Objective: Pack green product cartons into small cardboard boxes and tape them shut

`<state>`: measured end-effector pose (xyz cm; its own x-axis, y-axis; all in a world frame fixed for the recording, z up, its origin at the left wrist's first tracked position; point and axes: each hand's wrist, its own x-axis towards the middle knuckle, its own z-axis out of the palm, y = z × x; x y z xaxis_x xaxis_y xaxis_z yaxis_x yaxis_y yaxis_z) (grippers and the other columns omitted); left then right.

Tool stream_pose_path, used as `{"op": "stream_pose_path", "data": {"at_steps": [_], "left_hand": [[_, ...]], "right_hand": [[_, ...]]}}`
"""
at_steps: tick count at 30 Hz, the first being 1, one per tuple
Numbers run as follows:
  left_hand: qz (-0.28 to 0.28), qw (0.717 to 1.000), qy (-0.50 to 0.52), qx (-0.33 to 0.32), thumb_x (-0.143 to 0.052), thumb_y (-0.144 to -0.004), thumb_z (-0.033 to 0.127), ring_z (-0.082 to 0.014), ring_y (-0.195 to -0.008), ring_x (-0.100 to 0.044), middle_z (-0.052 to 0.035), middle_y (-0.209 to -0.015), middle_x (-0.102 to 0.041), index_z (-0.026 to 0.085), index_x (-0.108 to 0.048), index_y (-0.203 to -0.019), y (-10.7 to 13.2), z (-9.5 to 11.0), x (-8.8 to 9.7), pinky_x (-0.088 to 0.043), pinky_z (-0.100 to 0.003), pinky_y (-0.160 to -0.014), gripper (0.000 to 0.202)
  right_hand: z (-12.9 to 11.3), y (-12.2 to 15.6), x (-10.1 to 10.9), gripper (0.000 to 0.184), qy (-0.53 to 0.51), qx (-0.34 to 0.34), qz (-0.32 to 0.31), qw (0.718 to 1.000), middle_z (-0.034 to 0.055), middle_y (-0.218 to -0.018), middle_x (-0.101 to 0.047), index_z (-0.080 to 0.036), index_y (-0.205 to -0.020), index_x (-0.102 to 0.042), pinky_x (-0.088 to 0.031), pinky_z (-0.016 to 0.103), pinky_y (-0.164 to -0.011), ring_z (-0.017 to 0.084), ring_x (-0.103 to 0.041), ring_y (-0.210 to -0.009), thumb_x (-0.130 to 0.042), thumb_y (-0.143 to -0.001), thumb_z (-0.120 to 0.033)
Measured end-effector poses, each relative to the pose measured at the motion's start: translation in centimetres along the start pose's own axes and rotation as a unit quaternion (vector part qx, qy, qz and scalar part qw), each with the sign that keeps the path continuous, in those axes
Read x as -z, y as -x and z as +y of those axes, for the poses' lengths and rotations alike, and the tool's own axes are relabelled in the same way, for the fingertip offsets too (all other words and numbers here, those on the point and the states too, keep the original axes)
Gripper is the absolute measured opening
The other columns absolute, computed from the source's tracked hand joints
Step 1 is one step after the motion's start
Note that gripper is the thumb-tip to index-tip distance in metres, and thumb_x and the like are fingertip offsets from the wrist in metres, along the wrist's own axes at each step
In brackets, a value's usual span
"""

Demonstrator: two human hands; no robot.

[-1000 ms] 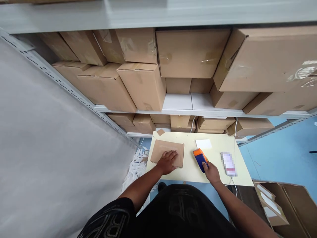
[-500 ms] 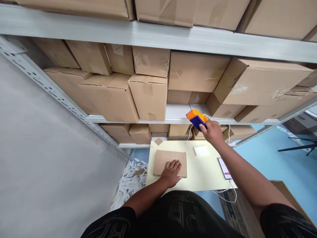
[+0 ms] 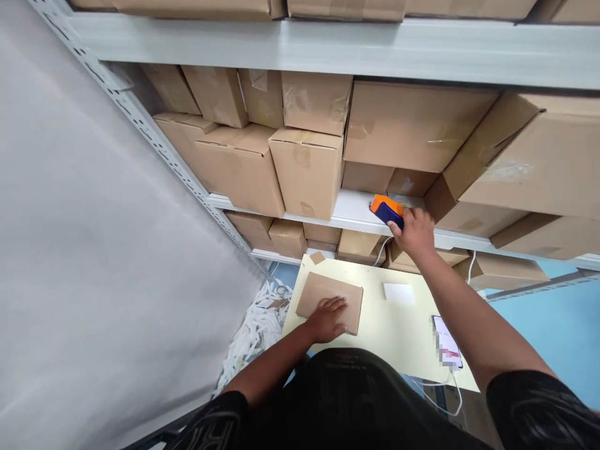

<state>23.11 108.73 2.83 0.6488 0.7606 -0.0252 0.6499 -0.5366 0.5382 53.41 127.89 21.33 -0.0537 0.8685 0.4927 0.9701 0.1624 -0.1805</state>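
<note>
My left hand (image 3: 329, 319) lies with fingers stretched out on top of a flat cardboard box (image 3: 314, 294). That box rests at the left side of a pale yellow table (image 3: 375, 337). My right hand (image 3: 416, 232) is wrapped round an orange and dark blue tape dispenser (image 3: 388, 210), its far end pointing left. The dispenser is at the white middle shelf (image 3: 352, 205), just in front of the stacked cartons; whether it touches the shelf I cannot tell. My fingers cover its near end.
Cardboard cartons (image 3: 307, 172) fill the rack's levels. On the table are a white stack of paper (image 3: 399, 292), a phone (image 3: 447, 342) with a white cable, and a small cardboard piece (image 3: 317, 257). White paper strips (image 3: 248, 325) heap on the floor at left.
My right hand has carried the tape dispenser forward to the shelf. The flat box has turned slightly under my left hand. My view has shifted too.
</note>
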Motion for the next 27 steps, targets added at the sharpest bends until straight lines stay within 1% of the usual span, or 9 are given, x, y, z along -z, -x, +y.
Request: {"op": "stream_pose_path", "data": {"at_steps": [2,5,8,10,11,14,19,23,27], "left_hand": [[0.081,0.995,0.027,0.047,-0.054,-0.097,0.044,-0.0281,-0.150,-0.037,-0.0107,-0.159,-0.047,0.022,-0.052,-0.149,1.0,-0.3,0.8,-0.029,-0.050,-0.124,0.056],[0.234,0.955,0.061,0.174,-0.051,-0.097,0.038,-0.0287,-0.147,-0.040,-0.0152,-0.153,-0.051,0.018,-0.055,-0.143,3.7,-2.4,1.5,-0.031,-0.051,-0.123,0.051],[0.319,0.879,0.151,0.321,-0.048,-0.096,0.044,-0.0315,-0.144,-0.044,-0.0196,-0.150,-0.052,0.013,-0.055,-0.141,7.0,-5.6,1.2,-0.032,-0.053,-0.122,0.055],[0.278,0.837,0.278,0.380,-0.047,-0.095,0.050,-0.0328,-0.141,-0.048,-0.0182,-0.150,-0.055,0.014,-0.057,-0.140,8.7,-7.3,0.4,-0.038,-0.053,-0.118,0.059],[0.239,0.819,0.347,0.389,-0.047,-0.094,0.053,-0.0334,-0.139,-0.051,-0.0168,-0.148,-0.057,0.015,-0.058,-0.139,9.2,-7.8,-0.1,-0.040,-0.052,-0.116,0.060],[0.146,0.795,0.479,0.342,-0.056,-0.086,0.055,-0.0341,-0.137,-0.054,-0.0131,-0.147,-0.060,0.017,-0.060,-0.138,9.4,-8.0,-2.0,-0.042,-0.050,-0.114,0.064],[0.087,0.823,0.465,0.315,-0.067,-0.070,0.028,-0.0347,-0.146,-0.044,-0.0126,-0.154,-0.053,0.018,-0.051,-0.147,8.2,-6.6,-3.7,-0.042,-0.048,-0.114,0.079],[0.049,0.851,0.441,0.280,-0.063,-0.073,0.023,-0.0312,-0.129,-0.061,-0.0113,-0.135,-0.067,0.017,-0.060,-0.137,9.0,-6.1,-2.2,-0.048,-0.045,-0.108,0.064],[0.072,0.872,0.422,0.236,-0.065,-0.078,0.027,-0.0268,-0.110,-0.068,-0.0093,-0.115,-0.074,0.018,-0.070,-0.125,10.0,-6.0,0.5,-0.052,-0.042,-0.102,0.049]], "right_hand": [[0.1,4.7,-0.4,0.051,-0.096,-0.047,0.023,0.994,0.0204,-0.126,-0.064,-0.015,-0.124,-0.066,-0.033,0.050,-0.104,0.035,-0.051,-0.117,-0.053,-0.097,-0.056],[-0.3,15.6,-2.7,0.048,-0.249,-0.167,-0.119,0.946,0.0161,-0.121,-0.069,-0.020,-0.118,-0.067,-0.043,0.048,-0.102,0.033,-0.060,-0.112,-0.048,-0.096,-0.058],[-1.1,27.1,-6.6,0.052,-0.368,-0.312,-0.354,0.802,0.0128,-0.119,-0.072,-0.022,-0.115,-0.068,-0.050,0.045,-0.098,0.030,-0.067,-0.104,-0.047,-0.092,-0.063],[-1.9,32.6,-9.0,0.056,-0.412,-0.369,-0.423,0.718,0.0123,-0.127,-0.070,-0.022,-0.126,-0.065,-0.053,0.044,-0.093,0.030,-0.068,-0.110,-0.052,-0.085,-0.058],[-2.4,34.3,-10.1,0.060,-0.423,-0.369,-0.434,0.704,0.0110,-0.131,-0.069,-0.022,-0.131,-0.063,-0.052,0.042,-0.095,0.030,-0.066,-0.115,-0.058,-0.079,-0.051],[-3.7,36.0,-12.2,0.078,-0.441,-0.358,-0.418,0.709,0.0088,-0.133,-0.068,-0.023,-0.142,-0.056,-0.051,0.039,-0.094,0.031,-0.062,-0.123,-0.060,-0.064,-0.033],[-4.7,34.9,-12.4,0.077,-0.422,-0.385,-0.352,0.741,0.0062,-0.107,-0.075,-0.022,-0.133,-0.060,-0.051,0.037,-0.089,0.030,-0.066,-0.110,-0.050,-0.057,-0.026],[-4.7,35.2,-10.4,0.062,-0.400,-0.412,-0.312,0.757,0.0039,-0.088,-0.073,-0.020,-0.113,-0.068,-0.050,0.035,-0.078,0.027,-0.065,-0.090,-0.048,-0.055,-0.027],[-5.2,35.1,-8.1,0.047,-0.408,-0.418,-0.250,0.773,0.0040,-0.086,-0.073,-0.019,-0.100,-0.072,-0.050,0.033,-0.076,0.026,-0.065,-0.088,-0.050,-0.060,-0.029]]}}
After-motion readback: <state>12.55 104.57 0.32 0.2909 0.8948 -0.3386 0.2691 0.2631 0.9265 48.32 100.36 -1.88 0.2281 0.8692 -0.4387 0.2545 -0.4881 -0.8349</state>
